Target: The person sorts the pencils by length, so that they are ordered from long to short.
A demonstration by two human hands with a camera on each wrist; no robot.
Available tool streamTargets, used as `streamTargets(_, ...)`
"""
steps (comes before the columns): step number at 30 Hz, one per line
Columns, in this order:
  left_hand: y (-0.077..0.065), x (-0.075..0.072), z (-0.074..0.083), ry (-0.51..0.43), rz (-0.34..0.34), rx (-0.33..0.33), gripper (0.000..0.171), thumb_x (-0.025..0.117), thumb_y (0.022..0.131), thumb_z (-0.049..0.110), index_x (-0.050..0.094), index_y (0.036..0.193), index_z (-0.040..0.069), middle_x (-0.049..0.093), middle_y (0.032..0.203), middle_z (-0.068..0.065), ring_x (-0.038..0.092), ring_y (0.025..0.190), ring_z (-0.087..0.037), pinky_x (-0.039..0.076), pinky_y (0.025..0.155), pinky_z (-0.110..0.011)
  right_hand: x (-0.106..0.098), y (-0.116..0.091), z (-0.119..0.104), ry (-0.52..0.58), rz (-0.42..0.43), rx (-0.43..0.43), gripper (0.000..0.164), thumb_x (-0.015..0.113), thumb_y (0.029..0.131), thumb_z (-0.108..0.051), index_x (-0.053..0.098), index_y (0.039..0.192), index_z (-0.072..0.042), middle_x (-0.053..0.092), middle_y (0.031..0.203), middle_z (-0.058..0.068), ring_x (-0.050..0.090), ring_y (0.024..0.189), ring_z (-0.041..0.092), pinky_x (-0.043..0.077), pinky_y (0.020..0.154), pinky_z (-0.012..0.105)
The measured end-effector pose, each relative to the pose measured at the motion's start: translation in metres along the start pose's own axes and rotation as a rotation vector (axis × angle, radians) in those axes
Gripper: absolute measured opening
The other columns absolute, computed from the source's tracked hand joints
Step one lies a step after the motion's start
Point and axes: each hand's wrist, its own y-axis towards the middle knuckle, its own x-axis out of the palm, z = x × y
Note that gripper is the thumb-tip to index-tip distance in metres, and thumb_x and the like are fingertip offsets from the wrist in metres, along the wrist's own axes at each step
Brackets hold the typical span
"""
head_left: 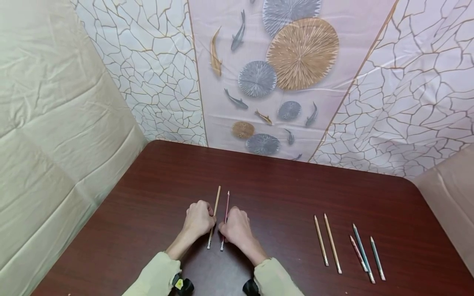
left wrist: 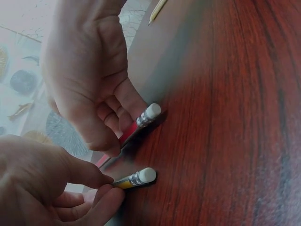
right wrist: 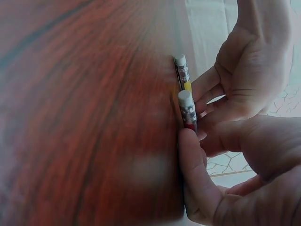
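My left hand (head_left: 200,218) pinches a yellow pencil (head_left: 217,199) between thumb and fingers. In the left wrist view its white eraser (left wrist: 147,174) lies close over the table. Just to the right, my right hand (head_left: 237,225) pinches a red pencil (head_left: 227,203), whose sharpened tip points away from me. That pencil's eraser (right wrist: 185,98) stands out past the thumb in the right wrist view. Both pencils lie nearly side by side with a narrow gap between them, eraser ends toward me.
Right of the hands on the dark wooden table (head_left: 281,197) lie two yellow pencils, one shorter (head_left: 321,240) and one longer (head_left: 333,244). Farther right are a short red pencil (head_left: 357,251) against a long blue-green pencil (head_left: 363,250), and another blue-green pencil (head_left: 377,259). Patterned cloth (head_left: 259,123) hangs behind.
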Motion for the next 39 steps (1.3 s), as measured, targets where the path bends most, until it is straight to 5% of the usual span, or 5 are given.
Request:
streamTargets(21, -0.0017, 0.0027, -0.0041, -0.001, 0.041, 0.014, 0.013, 0.073, 0.069, 0.006, 0.062, 0.065, 0.012, 0.057, 0.062, 0.003, 0.062, 0.067, -0.027, 0.05, 0.073, -0.051, 0.0019, -0.0009, 0.0021, 0.046, -0.01, -0.019, 0.02, 0.067, 0.075, 0.003, 0.055, 0.063, -0.008, 0.049, 0.039, -0.007, 0.051, 0.031, 0.005, 0.046, 0.044, 0.025)
streamTargets(30, -0.0023, 0.0027, -0.0029, -0.018, 0.039, -0.023, 0.013, 0.074, 0.069, 0.008, 0.062, 0.065, 0.013, 0.057, 0.061, 0.002, 0.061, 0.066, -0.026, 0.049, 0.076, -0.051, 0.0005, -0.0018, 0.002, 0.065, -0.013, -0.005, 0.014, 0.069, 0.079, 0.0, 0.056, 0.084, 0.002, 0.051, 0.045, -0.005, 0.053, 0.032, 0.007, 0.051, 0.052, 0.028)
streamTargets(39, -0.004, 0.0032, -0.0042, -0.054, 0.032, -0.051, 0.013, 0.075, 0.072, 0.015, 0.063, 0.067, 0.013, 0.059, 0.062, 0.003, 0.06, 0.065, -0.023, 0.049, 0.075, -0.048, 0.0009, -0.0034, 0.0028, 0.118, -0.028, 0.008, 0.015, 0.069, 0.08, -0.001, 0.056, 0.086, 0.002, 0.054, 0.052, 0.001, 0.055, 0.034, 0.009, 0.049, 0.045, 0.027)
